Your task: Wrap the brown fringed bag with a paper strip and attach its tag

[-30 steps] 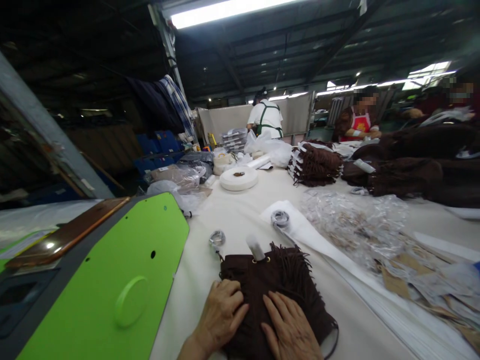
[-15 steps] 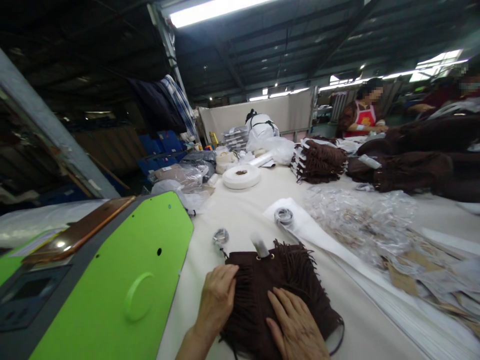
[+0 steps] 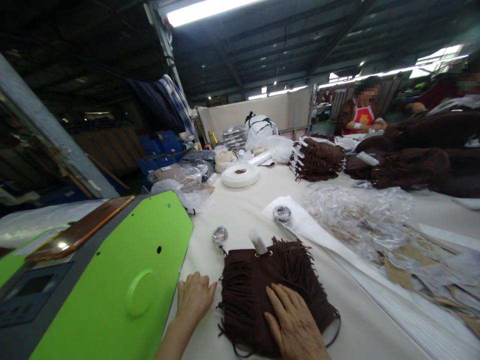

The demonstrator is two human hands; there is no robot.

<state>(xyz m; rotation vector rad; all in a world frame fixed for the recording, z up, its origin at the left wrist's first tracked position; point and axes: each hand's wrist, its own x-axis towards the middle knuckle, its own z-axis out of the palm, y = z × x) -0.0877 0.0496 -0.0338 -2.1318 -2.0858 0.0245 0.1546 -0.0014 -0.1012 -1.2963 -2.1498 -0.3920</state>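
A dark brown fringed bag (image 3: 262, 285) lies flat on the white table (image 3: 240, 215) right in front of me. My right hand (image 3: 294, 325) rests flat on its lower right part, fingers stretched out. My left hand (image 3: 193, 297) lies open on the table just left of the bag, fingertips close to its edge. A white tube-like piece (image 3: 257, 242) sticks out at the bag's top edge, and a small metal ring (image 3: 219, 233) sits beyond its upper left corner.
A bright green machine housing (image 3: 112, 285) fills the left. White sheets (image 3: 318, 232), a second metal ring (image 3: 282, 213), crumpled clear plastic (image 3: 356, 215) and paper tags (image 3: 420, 270) lie to the right. Stacked fringed bags (image 3: 318, 160) and a tape roll (image 3: 240, 175) sit farther back; people work at the far end.
My left hand slid off the bag's left side onto the bare table. The bag's fringe now lies spread over its left half. My right hand stayed pressed on the bag.
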